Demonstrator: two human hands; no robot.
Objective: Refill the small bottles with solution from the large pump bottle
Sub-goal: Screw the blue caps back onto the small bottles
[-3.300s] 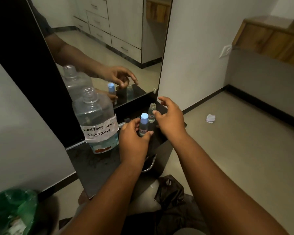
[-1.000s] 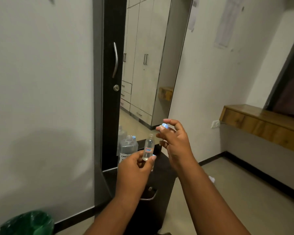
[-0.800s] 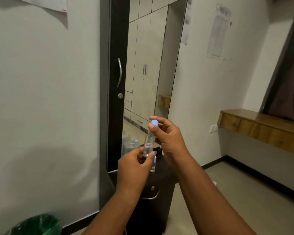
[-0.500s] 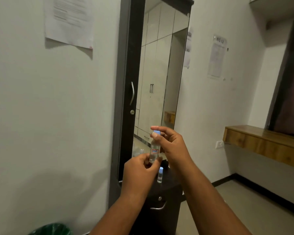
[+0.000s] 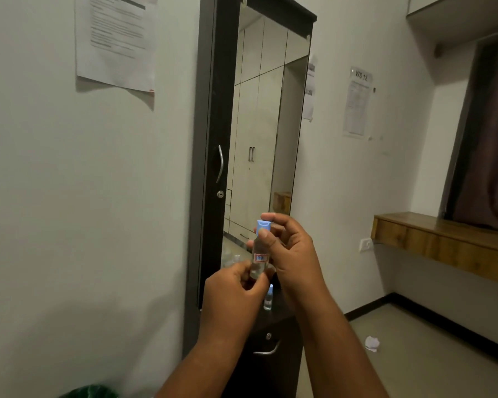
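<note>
A small clear bottle (image 5: 258, 261) with a red and blue label is held upright in front of the mirror. My left hand (image 5: 233, 294) pinches its base. My right hand (image 5: 291, 254) grips its light blue cap (image 5: 262, 226) between thumb and fingers, on the neck of the bottle. A second small bottle (image 5: 268, 297) with a blue cap stands on the dark cabinet top (image 5: 276, 317) just below my hands. The large bottle is almost hidden behind my left hand; only a clear bit (image 5: 233, 259) shows.
A tall mirror (image 5: 266, 124) in a dark frame rises behind the cabinet, whose drawer has a metal handle (image 5: 266, 351). A green bin (image 5: 94, 392) sits bottom left. A wooden shelf (image 5: 443, 239) runs along the right wall. Crumpled paper (image 5: 372, 343) lies on the floor.
My view has tilted up from the cabinet top to the mirror. The left hand lifted the small bottle, and the right hand brought the blue cap down onto its neck.
</note>
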